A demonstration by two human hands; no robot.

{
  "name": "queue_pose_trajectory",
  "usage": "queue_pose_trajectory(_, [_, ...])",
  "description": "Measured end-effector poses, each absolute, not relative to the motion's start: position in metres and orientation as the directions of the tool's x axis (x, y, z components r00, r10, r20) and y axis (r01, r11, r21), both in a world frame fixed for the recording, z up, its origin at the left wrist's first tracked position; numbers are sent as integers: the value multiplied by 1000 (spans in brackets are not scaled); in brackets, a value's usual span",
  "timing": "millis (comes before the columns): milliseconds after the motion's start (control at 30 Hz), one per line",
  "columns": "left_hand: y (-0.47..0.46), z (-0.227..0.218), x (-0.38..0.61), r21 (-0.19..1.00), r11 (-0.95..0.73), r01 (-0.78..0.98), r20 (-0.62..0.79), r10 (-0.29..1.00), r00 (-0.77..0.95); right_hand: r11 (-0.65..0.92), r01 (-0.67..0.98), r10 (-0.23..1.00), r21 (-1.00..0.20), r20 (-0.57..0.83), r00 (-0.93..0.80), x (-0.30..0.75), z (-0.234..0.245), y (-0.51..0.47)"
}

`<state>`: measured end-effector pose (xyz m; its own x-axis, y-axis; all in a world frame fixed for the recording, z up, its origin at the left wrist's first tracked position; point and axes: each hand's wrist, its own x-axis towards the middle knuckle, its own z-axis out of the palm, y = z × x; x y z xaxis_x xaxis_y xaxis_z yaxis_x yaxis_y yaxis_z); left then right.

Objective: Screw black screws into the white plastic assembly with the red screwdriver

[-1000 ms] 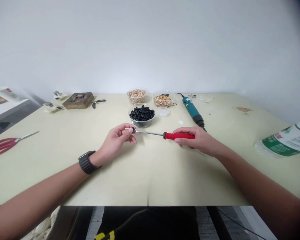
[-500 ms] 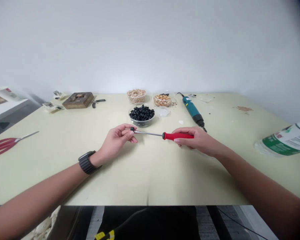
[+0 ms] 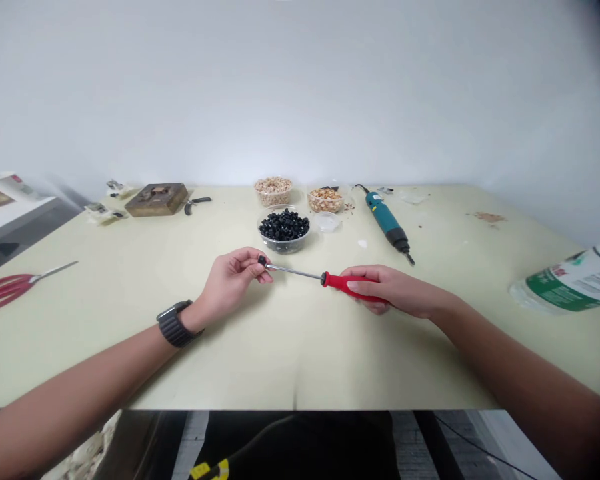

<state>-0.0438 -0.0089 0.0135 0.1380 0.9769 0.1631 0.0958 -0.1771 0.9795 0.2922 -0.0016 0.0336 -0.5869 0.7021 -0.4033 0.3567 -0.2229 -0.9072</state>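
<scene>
Between the thumb and fingers of my left hand (image 3: 237, 273) is a small black part (image 3: 263, 260), too small to name. My right hand (image 3: 387, 290) is wrapped round the red handle of a screwdriver (image 3: 331, 279). The metal shaft points left, and its tip meets the black part at my left fingertips. Just beyond my left hand stands a clear round tub (image 3: 286, 247) heaped with black pieces (image 3: 284, 225) that look like the held part.
Behind are a tub of pale pieces (image 3: 273, 190), a tub of amber pieces (image 3: 325, 198) and a clear lid (image 3: 327, 222). A teal electric screwdriver (image 3: 386, 219) lies right. A metal block (image 3: 157, 200), pliers (image 3: 196, 204), red scissors (image 3: 20, 290) lie left; a white-green container (image 3: 575, 280) lies right.
My right hand has lowered the screwdriver's handle and shifted it slightly left, so the shaft slopes more. My left hand has barely moved; the black part looks a little turned.
</scene>
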Motion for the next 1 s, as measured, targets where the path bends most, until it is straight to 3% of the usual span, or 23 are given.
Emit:
queue_pose_trajectory(233, [-10,14,-43,974,-200,109,186,975,123,-231,372,658,-899,-426,-622,288,34,-8])
queue_pose_trajectory(467, [-6,16,-48,952,-228,205,174,952,250,-202,485,666,-851,-483,-569,288,39,-8])
queue_pose_trajectory(800, [-2,15,-54,830,-351,433,247,928,279,-238,406,669,-882,-452,-590,290,35,-6])
queue_pose_trajectory(1000, [-1,17,-57,773,-419,476,294,902,317,-233,398,687,-887,-440,-578,290,33,-6])
